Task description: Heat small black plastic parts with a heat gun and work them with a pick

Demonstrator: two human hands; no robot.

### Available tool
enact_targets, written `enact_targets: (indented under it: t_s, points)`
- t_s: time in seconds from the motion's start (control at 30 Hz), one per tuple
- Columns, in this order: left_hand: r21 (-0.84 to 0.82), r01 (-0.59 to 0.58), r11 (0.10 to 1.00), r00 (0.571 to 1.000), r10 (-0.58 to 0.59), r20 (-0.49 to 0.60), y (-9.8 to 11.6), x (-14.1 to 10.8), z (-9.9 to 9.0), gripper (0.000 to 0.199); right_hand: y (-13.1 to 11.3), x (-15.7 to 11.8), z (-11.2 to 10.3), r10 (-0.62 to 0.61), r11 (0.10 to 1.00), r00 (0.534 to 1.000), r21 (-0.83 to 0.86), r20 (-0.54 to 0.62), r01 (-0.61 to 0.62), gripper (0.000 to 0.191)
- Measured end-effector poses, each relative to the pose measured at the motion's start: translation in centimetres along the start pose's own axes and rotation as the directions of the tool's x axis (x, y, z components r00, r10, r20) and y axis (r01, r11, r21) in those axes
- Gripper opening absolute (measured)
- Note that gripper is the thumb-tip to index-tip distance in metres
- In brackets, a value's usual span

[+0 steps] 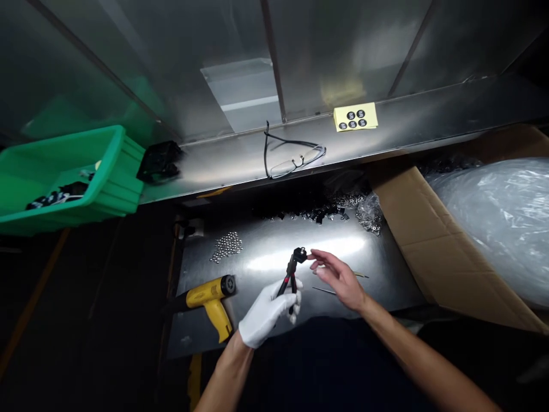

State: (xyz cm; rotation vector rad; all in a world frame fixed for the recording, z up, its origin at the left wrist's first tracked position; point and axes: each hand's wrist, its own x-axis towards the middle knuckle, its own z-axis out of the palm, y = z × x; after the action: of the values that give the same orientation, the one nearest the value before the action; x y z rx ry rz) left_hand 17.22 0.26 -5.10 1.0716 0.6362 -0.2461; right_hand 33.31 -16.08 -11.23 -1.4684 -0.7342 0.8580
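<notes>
My left hand [268,313], in a white glove, is closed round the handles of black pliers [291,268] with red marks. At the jaws sits a small black piece [299,256] with a shiny metal bit on it. My bare right hand [342,281] is just right of the jaws, its fingers stretched and apart. The index fingertip is at the edge of the black piece; whether it touches I cannot tell. Under the right hand a thin metal rod [323,290] lies on the metal tabletop [257,286].
A yellow heat gun [210,294] lies at the left, below a group of small metal nuts [226,246]. Black pieces [319,215] line the back. Glasses [294,163] and a yellow sticker sheet [355,117] rest on the ledge. A green bin [114,171] and a cardboard box [412,240] flank the table.
</notes>
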Motion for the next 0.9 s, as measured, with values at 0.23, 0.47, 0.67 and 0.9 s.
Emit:
enact_targets:
  t_s: [0.23,0.47,0.67,0.9]
  points:
    - [-0.13,-0.037,0.991,0.986,0.058,0.157,-1.7,-4.9,0.8,0.03,-8.4,0.5,1.7,-0.1,0.953,0.96,0.303,0.262,0.016,0.043]
    - [0.014,-0.152,0.988,0.988,0.152,0.019,-2.0,-8.2,0.2,0.047,-8.2,-0.3,4.5,-0.039,0.951,0.977,0.309,0.21,-0.029,0.046]
    - [0.155,-0.178,0.972,0.977,0.193,-0.091,-1.9,-10.3,0.1,0.051,-8.3,-0.7,6.0,0.017,0.963,0.973,0.26,0.229,-0.078,0.044]
    - [0.156,-0.198,0.968,0.975,0.211,-0.072,-2.9,-11.6,-0.1,0.053,-8.3,-1.1,6.4,-0.008,0.98,0.952,0.19,0.307,-0.053,0.044]
